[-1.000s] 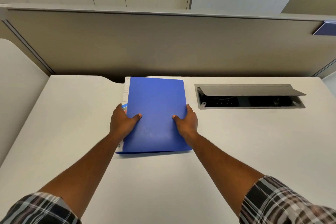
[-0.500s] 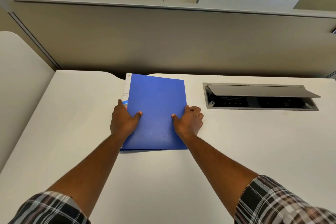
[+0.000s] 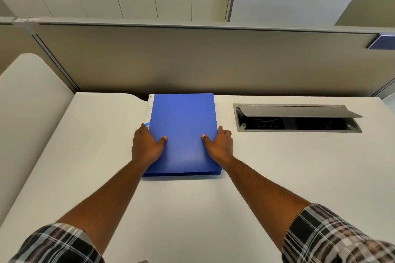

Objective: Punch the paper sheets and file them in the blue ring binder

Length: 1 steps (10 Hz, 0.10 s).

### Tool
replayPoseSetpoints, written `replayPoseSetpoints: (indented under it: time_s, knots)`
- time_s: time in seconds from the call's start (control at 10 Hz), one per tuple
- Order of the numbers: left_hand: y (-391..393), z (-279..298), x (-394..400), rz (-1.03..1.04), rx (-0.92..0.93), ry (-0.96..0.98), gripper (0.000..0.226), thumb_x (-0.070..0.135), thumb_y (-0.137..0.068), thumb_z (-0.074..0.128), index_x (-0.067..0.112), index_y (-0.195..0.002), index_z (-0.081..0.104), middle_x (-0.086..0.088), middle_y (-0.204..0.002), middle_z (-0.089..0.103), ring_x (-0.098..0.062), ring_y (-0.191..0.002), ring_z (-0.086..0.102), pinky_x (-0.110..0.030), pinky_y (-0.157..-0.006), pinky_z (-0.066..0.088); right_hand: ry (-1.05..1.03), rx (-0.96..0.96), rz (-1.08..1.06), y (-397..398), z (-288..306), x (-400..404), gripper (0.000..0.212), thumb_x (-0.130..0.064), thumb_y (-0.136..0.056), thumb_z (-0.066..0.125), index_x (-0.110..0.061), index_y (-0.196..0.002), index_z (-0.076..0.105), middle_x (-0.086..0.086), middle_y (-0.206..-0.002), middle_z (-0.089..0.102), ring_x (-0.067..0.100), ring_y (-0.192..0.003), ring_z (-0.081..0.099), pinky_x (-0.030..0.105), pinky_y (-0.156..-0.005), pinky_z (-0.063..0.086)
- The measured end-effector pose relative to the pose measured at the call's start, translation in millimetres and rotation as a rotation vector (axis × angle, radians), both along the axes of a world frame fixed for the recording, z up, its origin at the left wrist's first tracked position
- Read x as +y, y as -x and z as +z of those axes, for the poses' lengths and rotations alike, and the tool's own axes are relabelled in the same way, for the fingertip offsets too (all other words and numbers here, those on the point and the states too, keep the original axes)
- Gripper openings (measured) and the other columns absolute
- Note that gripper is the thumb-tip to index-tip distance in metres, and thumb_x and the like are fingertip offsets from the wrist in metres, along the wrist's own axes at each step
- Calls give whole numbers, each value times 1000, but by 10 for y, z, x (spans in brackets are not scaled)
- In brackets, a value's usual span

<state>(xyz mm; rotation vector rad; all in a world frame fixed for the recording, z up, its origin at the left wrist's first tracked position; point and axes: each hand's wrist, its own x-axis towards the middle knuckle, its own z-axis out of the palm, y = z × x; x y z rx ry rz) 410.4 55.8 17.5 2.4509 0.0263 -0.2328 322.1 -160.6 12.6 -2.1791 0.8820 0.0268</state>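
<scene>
1. Since the pic a sec earlier, the blue ring binder [image 3: 182,132] had settled flat: its near edge, which showed a lifted cover w/ a gap, lay closed. The right hand's fingers had gone from reaching along the binder's edge to curling beside it. Both hands otherwise kept their places.

2. The binder lay shut on the white desk [image 3: 277,177], centre of view, its far edge close to the grey partition [image 3: 192,60] at the back.

3. The left hand [image 3: 147,145] gripped the binder's left edge, thumb pressed on top of the cover, fingers over or under the side; which, I couldn't tell.

4. The right hand [image 3: 220,145] held the right edge the same way: thumb on the cover, fingers curled at the side, touching the desk.

5. A strip of white index sheet w/ coloured tabs [image 3: 148,113] stuck out along the binder's left side, just beyond the left hand's fingers. No loose paper or punch was in view.

6. To the right, well apart from the binder, an open cable hatch [image 3: 297,117] sat sunk in the desk, lid tilted up.

7. Plaid sleeves [image 3: 333,239] showed at both forearms, near the bottom corners.

8. My read: holding both sides w/ thumbs on top squared & steadied the binder, prob. a closing press. W/ the cover shut, filing looked done or nearly so.
</scene>
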Motion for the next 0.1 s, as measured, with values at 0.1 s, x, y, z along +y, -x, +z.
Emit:
replayPoseSetpoints:
  time_s: [0.1]
  knots:
    - [222,200,-46,-127,-128,-39,76,38,-83,73,3,-141,38,-15,-143,45,-34,-136,37,-48,-104,43,-68,-16,10,118,119,-23,79,-57,-89,62,-11,-148,37,13,-144,48,35,-128,52,50,-103,50]
